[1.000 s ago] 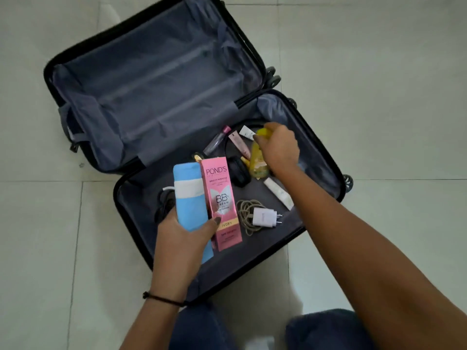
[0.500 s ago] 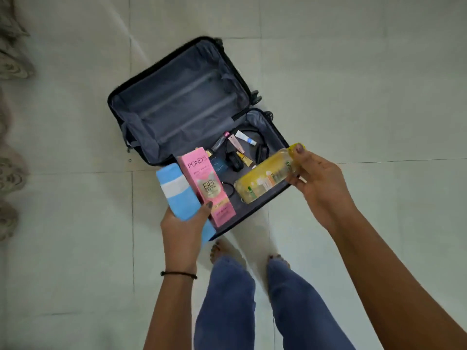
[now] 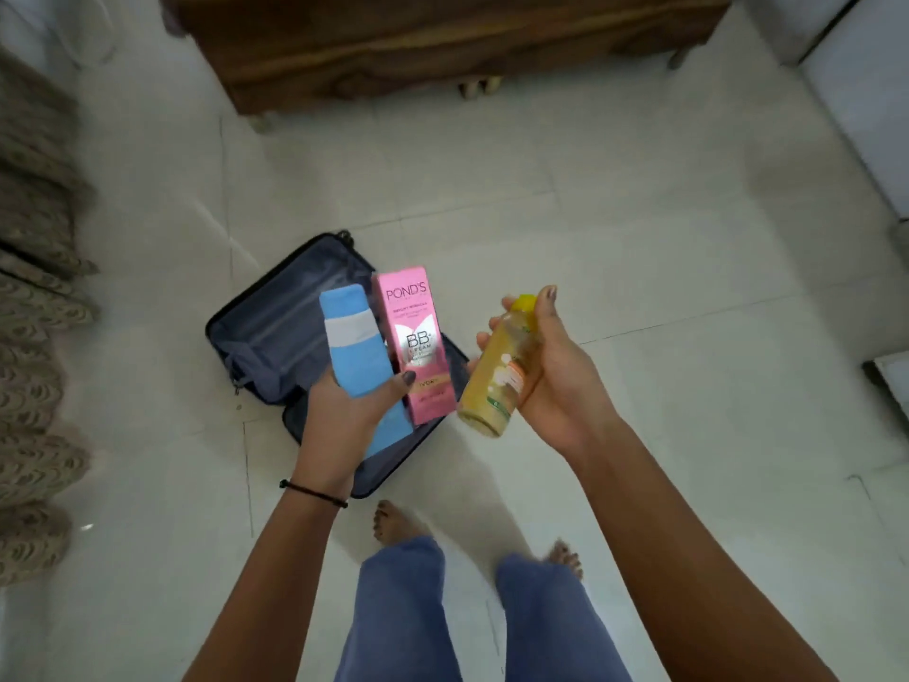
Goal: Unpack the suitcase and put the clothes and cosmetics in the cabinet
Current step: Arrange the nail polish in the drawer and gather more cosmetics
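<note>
Change: person now upright; bottle (image 3: 492, 386) lifted clear of suitcase (image 3: 275, 332).
Meaning: three cosmetics collected, probably ready to carry to the cabinet.
Left hand (image 3: 344, 420): grasping tube (image 3: 354, 347) and box (image 3: 418, 327); box at tube's 3 o'clock.
Right hand (image 3: 560, 386): wrapped round bottle, cap at 12 o'clock, base at 7.
Suitcase: open on floor (image 3: 639, 238), beneath left hand, at right hand's 9 o'clock.

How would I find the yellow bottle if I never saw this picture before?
Find the open black suitcase with grey lining on the white floor. Right of it, the right hand grips a clear plastic bottle of yellow liquid with a yellow cap. The left hand holds a pink cardboard box and a blue tube; only this is yellow.
</note>
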